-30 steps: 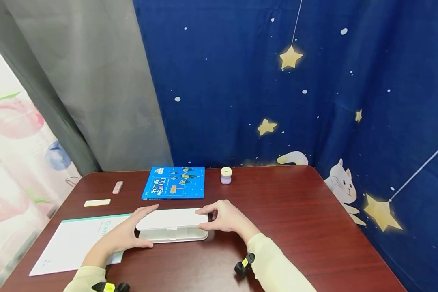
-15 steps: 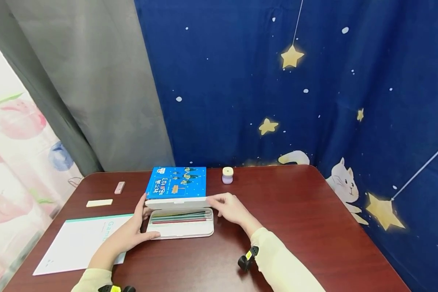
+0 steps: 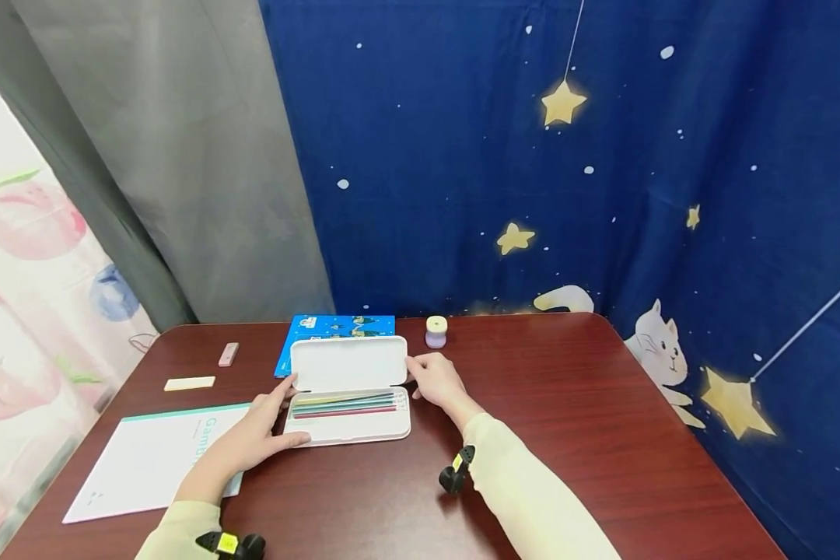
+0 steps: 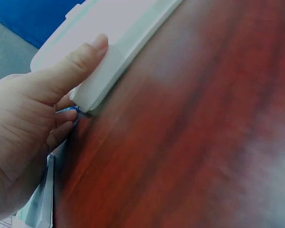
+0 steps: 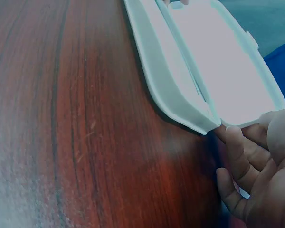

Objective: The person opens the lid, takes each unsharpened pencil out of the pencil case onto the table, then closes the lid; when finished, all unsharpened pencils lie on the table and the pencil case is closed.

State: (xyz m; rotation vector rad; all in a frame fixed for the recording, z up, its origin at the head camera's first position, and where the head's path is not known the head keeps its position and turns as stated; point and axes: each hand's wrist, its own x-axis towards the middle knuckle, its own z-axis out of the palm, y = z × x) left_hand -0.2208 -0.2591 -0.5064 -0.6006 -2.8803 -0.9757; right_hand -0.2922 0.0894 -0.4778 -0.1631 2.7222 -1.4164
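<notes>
A white pencil case (image 3: 350, 437) lies on the table with its lid (image 3: 350, 364) raised and leaning back over a blue book. Several pencils (image 3: 346, 406), green, yellow and red among them, lie lengthwise in its tray. My left hand (image 3: 248, 437) grips the case's left end, thumb on the front edge and fingers round the back corner; the left wrist view shows the thumb (image 4: 83, 64) on the white rim. At the right, my right hand (image 3: 437, 381) holds the lid's side edge. In the right wrist view its fingers (image 5: 247, 164) reach behind the lid's corner.
The blue book (image 3: 285, 358) is partly covered by the lid. A yellow and purple round-cornered item (image 3: 436, 332) stands right of it. A white notebook (image 3: 136, 467), a cream strip (image 3: 189, 383) and a pink block (image 3: 228, 355) lie at the left of the red-brown table (image 3: 567, 435).
The case's lid has swung up and back from nearly closed, baring the pencils. My right hand has moved away from me with the lid; my left hand has stayed at the left end.
</notes>
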